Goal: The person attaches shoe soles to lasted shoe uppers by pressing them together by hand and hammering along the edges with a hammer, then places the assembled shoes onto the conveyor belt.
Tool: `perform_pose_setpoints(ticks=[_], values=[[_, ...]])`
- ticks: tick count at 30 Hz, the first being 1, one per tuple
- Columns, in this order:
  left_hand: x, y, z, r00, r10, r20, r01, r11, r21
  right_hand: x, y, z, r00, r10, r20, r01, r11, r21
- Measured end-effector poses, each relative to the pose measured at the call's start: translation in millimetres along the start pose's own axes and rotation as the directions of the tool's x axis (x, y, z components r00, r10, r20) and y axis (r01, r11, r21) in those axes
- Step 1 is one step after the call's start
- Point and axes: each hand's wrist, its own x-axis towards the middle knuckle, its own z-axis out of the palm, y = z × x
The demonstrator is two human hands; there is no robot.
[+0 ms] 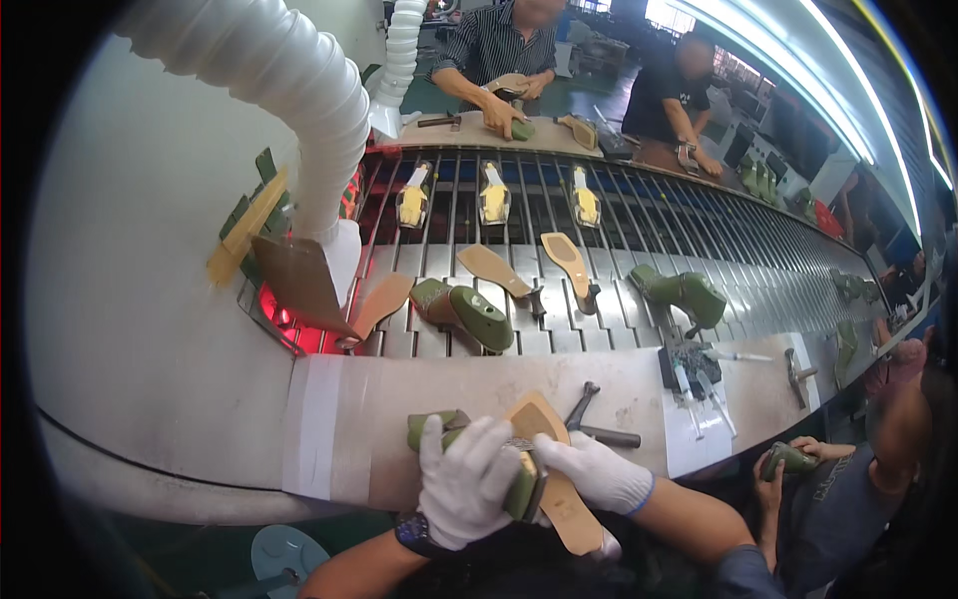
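Note:
My left hand [465, 487], in a white glove, is wrapped round a green shoe last [523, 495] over the near edge of the worktable. Another part of the green shape [427, 431] shows past its fingers. With fingers closed, my right hand [599, 473], also gloved, grips a tan heeled shoe sole [573, 517]. The sole lies slantwise against the last, its wide end away from me and its heel end toward me. My hands hide where the two meet. Just beyond my right hand a hammer [607, 435] rests on the table.
Heeled soles [571, 262] and green lasts [467, 311] lie on the metal conveyor [544, 334]. Syringes [689, 394] stand by a dark holder on the right, near another hammer [795, 377]. A white duct [289, 90] hangs at left. Several people work nearby, one close on my right [848, 509].

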Motion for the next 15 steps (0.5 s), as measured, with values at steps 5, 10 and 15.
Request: perform_pose_setpoints(ticks=[5, 10, 15], values=[[-20, -32, -39, 0.997, -0.072, 0.015, 0.074, 0.987, -0.145, 38, 37, 34, 0.990, -0.140, -0.030, 0.140, 0.900, 0.412], [-27, -18, -51, 0.982, -0.030, 0.188, 0.065, 0.981, -0.182, 68, 73, 19, 0.913, -0.206, -0.352, 0.360, 0.812, 0.459], [-51, 20, -20, 0.883, 0.292, 0.368, -0.238, 0.953, -0.186, 65, 72, -14, 0.750, -0.450, -0.485, 0.542, 0.838, 0.061]])
